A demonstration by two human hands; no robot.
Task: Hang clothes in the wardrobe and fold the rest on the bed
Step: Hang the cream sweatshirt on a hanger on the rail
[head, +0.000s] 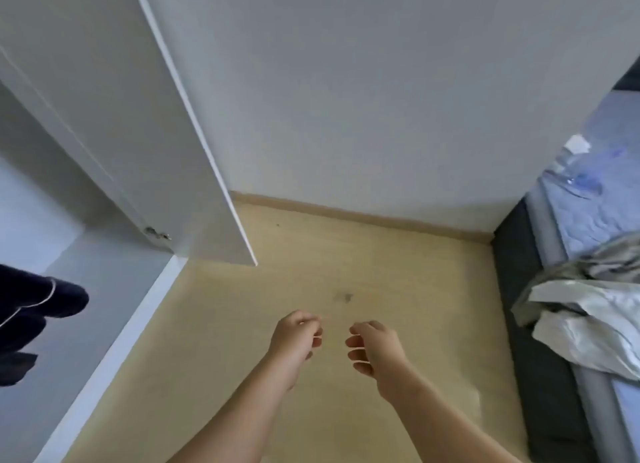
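Note:
My left hand [296,338] and my right hand [372,350] hang side by side over the wooden floor, fingers loosely curled, holding nothing. A dark navy garment with thin white piping [38,310] hangs inside the white wardrobe [104,289] at the left edge. The wardrobe door [166,151] stands swung out. A crumpled pale grey garment [585,317] lies on the bed [581,220] at the right, well away from both hands.
A plain white wall fills the far side, with a wooden skirting board [363,217] at its foot. The bed's dark frame [526,324] borders the floor on the right. Transparent hangers [575,182] lie on the blue mattress.

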